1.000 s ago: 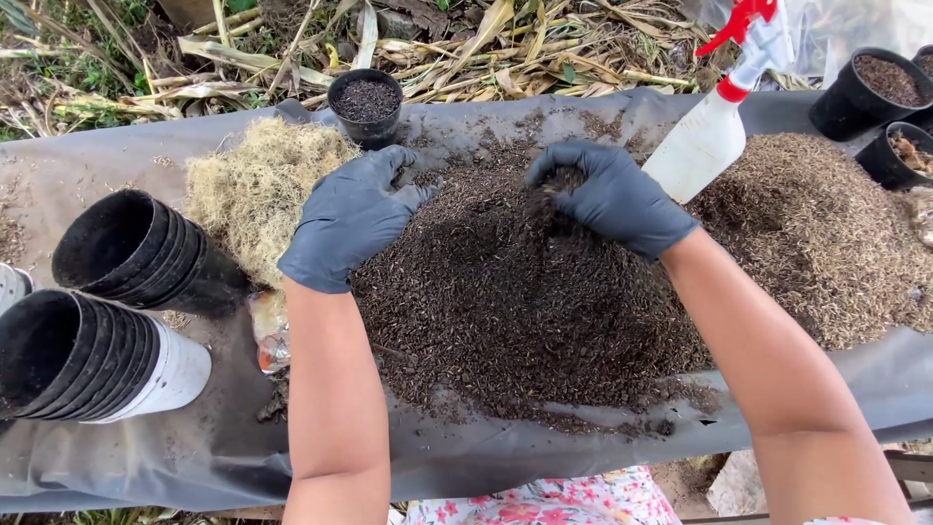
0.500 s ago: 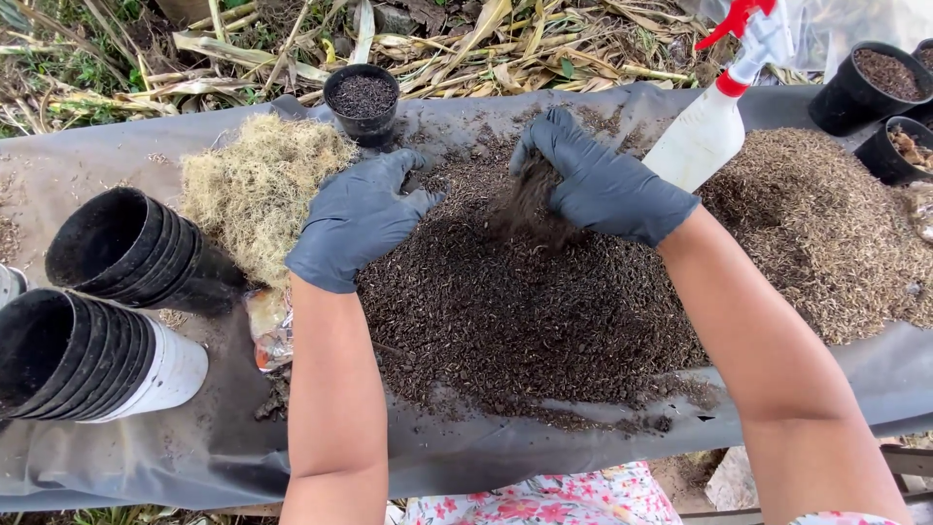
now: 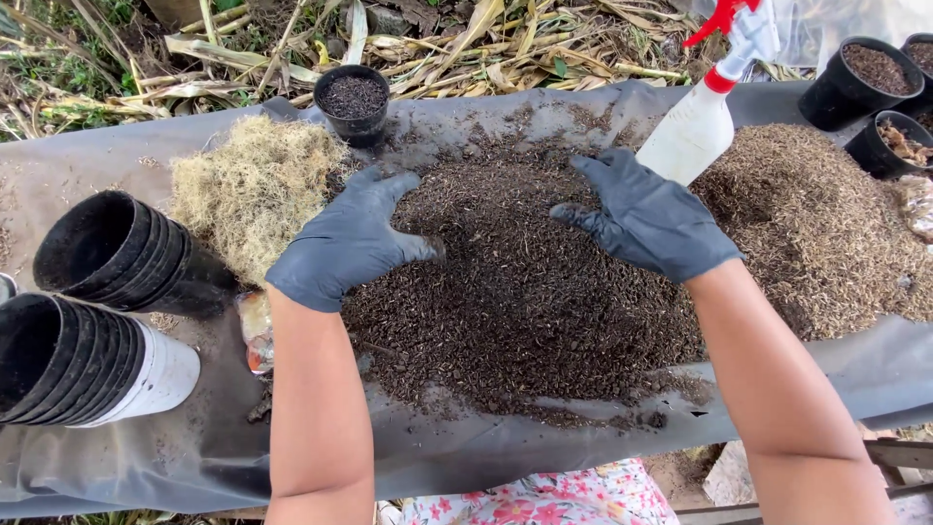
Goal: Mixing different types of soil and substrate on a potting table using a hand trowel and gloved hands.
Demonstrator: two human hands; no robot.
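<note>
Both gloved hands, left hand and right hand, rest open-fingered on the dark soil heap mid-table; better scoop from the heap's outer edges inward, grasping nothing tightly.

Both the left hand and right hand have spread flat and apart on the dark soil pile.
</note>
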